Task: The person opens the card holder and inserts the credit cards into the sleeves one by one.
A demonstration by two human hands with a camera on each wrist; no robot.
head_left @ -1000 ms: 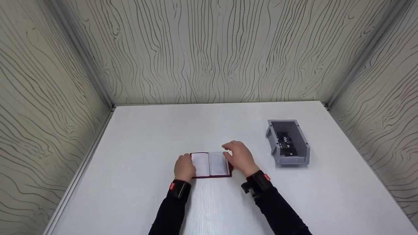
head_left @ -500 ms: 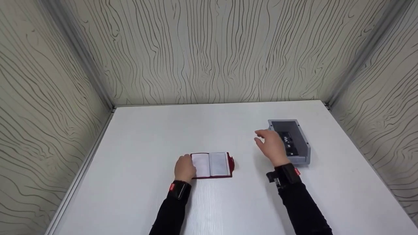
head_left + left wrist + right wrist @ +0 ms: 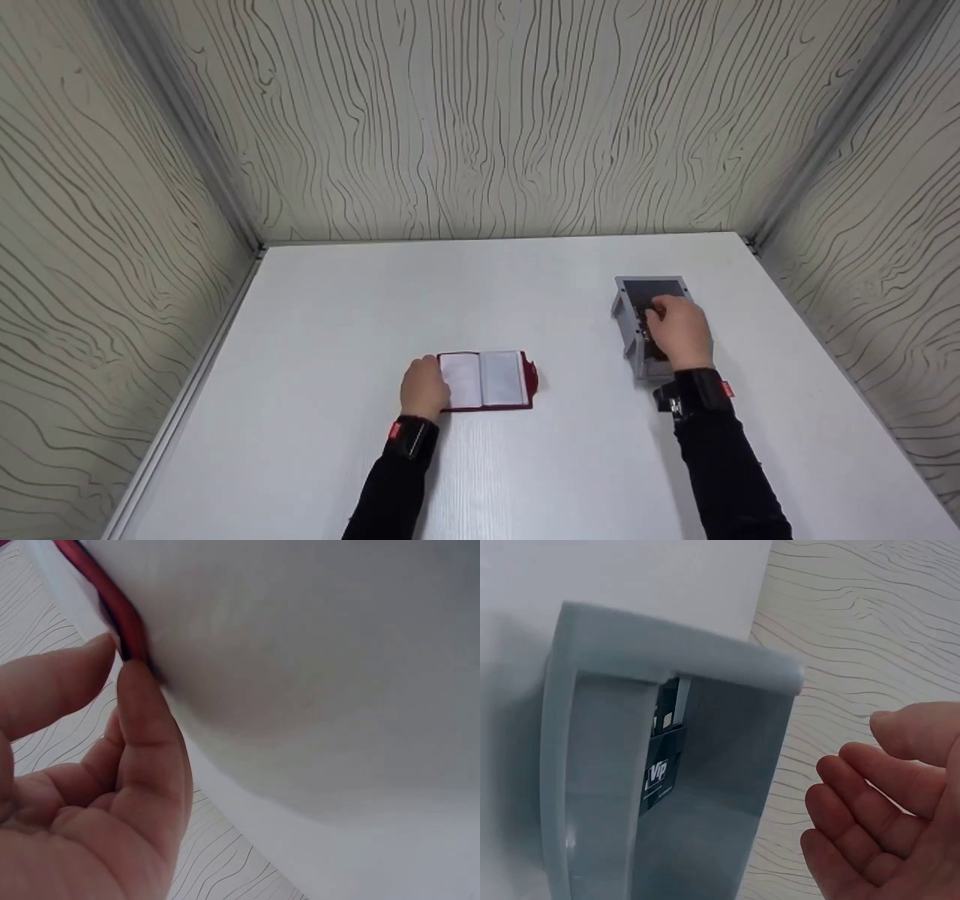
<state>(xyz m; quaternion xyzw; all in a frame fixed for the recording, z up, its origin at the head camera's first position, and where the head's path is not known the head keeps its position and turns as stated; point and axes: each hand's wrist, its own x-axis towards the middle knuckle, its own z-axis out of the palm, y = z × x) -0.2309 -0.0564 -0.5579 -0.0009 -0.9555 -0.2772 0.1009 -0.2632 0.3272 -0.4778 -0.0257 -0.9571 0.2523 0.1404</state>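
Observation:
A small red card holder (image 3: 502, 379) lies spread on the white table, pale sleeve pages up, its rounded closure tab pointing right. My left hand (image 3: 424, 388) holds its left edge; in the left wrist view, thumb and forefinger pinch the red cover edge (image 3: 124, 615). Over the grey bin (image 3: 630, 337) hovers my right hand (image 3: 681, 334), fingers loosely bent and nothing between them. Black cards (image 3: 658, 772), one printed "Vip", rest inside the bin, partly hidden by its front wall in the right wrist view and by my hand in the head view.
The white table (image 3: 337, 300) is bounded by wood-grain patterned panels (image 3: 480, 120) at the back and both sides. Grey metal posts stand at the two rear corners. The bin sits toward the table's right side.
My right hand has left the card holder's right edge and moved right, to above the bin. My left hand stays at the left edge, and the card holder lies as before.

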